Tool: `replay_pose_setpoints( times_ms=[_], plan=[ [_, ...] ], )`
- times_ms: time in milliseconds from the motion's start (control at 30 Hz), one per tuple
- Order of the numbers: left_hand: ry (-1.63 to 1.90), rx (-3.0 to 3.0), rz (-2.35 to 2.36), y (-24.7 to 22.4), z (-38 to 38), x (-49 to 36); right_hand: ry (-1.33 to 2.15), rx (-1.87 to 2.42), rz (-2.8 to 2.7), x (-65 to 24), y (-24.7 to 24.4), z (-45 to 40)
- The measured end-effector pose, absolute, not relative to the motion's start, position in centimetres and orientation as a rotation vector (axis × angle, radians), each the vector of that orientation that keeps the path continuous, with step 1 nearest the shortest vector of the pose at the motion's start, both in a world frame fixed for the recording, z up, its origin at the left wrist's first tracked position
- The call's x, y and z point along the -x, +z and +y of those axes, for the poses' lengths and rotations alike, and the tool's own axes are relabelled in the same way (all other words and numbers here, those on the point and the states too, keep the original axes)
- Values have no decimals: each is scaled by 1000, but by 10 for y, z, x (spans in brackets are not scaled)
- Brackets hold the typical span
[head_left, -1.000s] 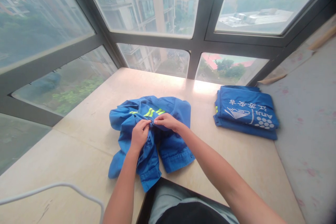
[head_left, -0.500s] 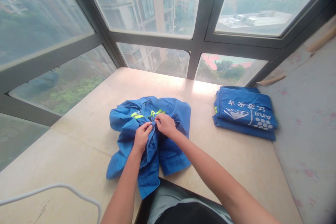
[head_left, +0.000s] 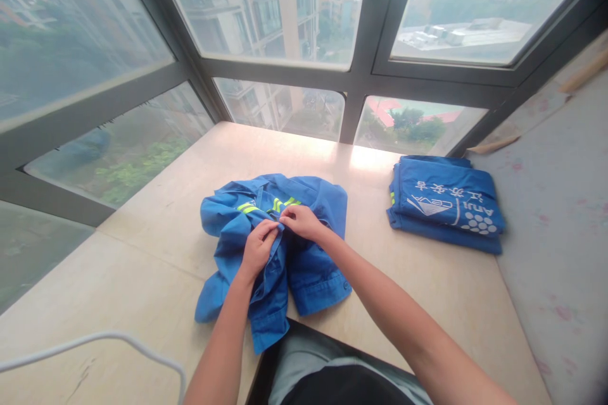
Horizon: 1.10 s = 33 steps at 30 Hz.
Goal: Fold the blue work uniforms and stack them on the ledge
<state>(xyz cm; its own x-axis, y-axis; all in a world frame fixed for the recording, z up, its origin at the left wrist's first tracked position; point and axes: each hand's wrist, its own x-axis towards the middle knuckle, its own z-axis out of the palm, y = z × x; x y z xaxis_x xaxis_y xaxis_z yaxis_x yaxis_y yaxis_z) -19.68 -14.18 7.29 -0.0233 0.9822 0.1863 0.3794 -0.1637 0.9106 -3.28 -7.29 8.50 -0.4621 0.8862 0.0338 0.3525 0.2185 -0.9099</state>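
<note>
A crumpled blue jacket (head_left: 313, 285) with yellow-green stripes lies on the pale board, one sleeve reaching over its front edge. My left hand (head_left: 260, 245) pinches the jacket's front edge near the middle, thumb and fingers together. Just to the right, my right hand (head_left: 300, 221) pinches the same edge, its fingertips almost touching those of my left hand. Whatever small part lies between the fingertips is hidden.
Folded blue clothing (head_left: 427, 202) with white printing sits at the right, near the patterned wall (head_left: 560, 253). A white cable (head_left: 109, 335) curves across the lower left. Framed windows (head_left: 280, 69) border the board's far and left sides.
Both hands have shifted very slightly at the jacket edge, still pinching it. The cuff at the jacket's lower right has turned a little, and a button now shows there.
</note>
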Motion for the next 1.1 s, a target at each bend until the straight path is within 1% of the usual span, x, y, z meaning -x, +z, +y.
replay_pose_setpoints(
  times_ms=[100, 167, 267, 333, 367, 433, 500, 633, 733, 800, 967, 1033, 1100],
  plan=[
    [1224, -1514, 1426, 66, -147, 199, 1262, 1116, -1961, 34, 87, -70],
    [1255, -1415, 1420, 61, -148, 203, 1231, 1162, -2030, 35, 83, -73],
    [1469, -1198, 1451, 65, -141, 208, 1157, 1332, -2209, 37, 67, -93],
    [1574, -1160, 1452, 75, -133, 212, 1154, 1399, -2271, 39, 54, -112],
    [1548, -1215, 1442, 81, -129, 214, 1145, 1423, -2244, 40, 48, -120],
    [1383, -1401, 1442, 92, -123, 221, 1099, 1485, -2132, 39, 40, -127],
    [1234, -1577, 1516, 97, -121, 235, 1032, 1548, -2011, 33, 40, -118],
    [1045, -1817, 1771, 96, -134, 282, 898, 1643, -1837, 1, 57, -67],
    [816, -1939, 1726, 96, -149, 308, 822, 1649, -1782, -23, 76, -33],
    [704, -2016, 1711, 100, -157, 311, 744, 1629, -1810, -31, 88, -25],
    [587, -2270, 1844, 118, -157, 277, 367, 1614, -2074, -17, 105, -46],
    [660, -2316, 1857, 124, -147, 259, 257, 1468, -2196, -3, 107, -56],
    [763, -2315, 1882, 129, -133, 243, 222, 1282, -2348, 13, 105, -61]
  ],
)
